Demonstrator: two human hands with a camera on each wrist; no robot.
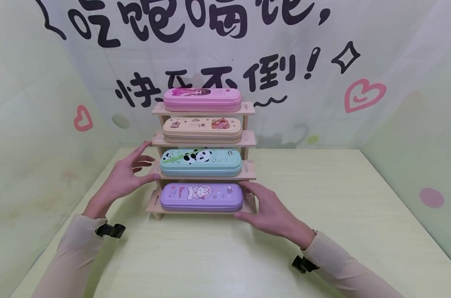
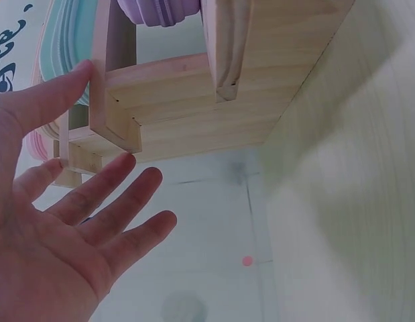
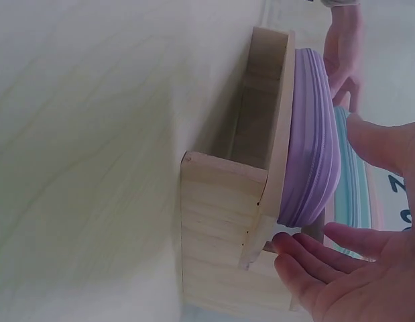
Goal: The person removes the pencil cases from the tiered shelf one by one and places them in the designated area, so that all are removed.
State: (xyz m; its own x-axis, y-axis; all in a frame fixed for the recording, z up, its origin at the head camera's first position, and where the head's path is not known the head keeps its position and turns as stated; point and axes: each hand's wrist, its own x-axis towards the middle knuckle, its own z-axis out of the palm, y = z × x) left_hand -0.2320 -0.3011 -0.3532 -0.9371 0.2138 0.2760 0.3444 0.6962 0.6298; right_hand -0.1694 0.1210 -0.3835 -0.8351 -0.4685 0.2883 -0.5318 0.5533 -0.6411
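Observation:
A tiered wooden rack (image 1: 249, 169) bears a zippered pencil case on each step. From the top they are a pink case (image 1: 225, 100), a cream case (image 1: 191, 131), a mint panda case (image 1: 225, 163) and a purple case (image 1: 180, 198). My left hand (image 1: 122, 176) is at the rack's left side, fingers spread, thumb tip right at a step's edge (image 2: 98, 80). At the purple case's right end is my right hand (image 1: 271, 209), thumb and fingers apart. The right wrist view has its loosely bent fingers (image 3: 311, 261) by the bottom step's end.
The rack stands on a pale wood-grain table (image 1: 322, 198) near its back edge. Behind hangs a white cloth (image 1: 303, 25) with large black characters and hearts. Pale green side walls (image 1: 415, 136) border the table. Each wrist carries a small black camera (image 1: 115, 230).

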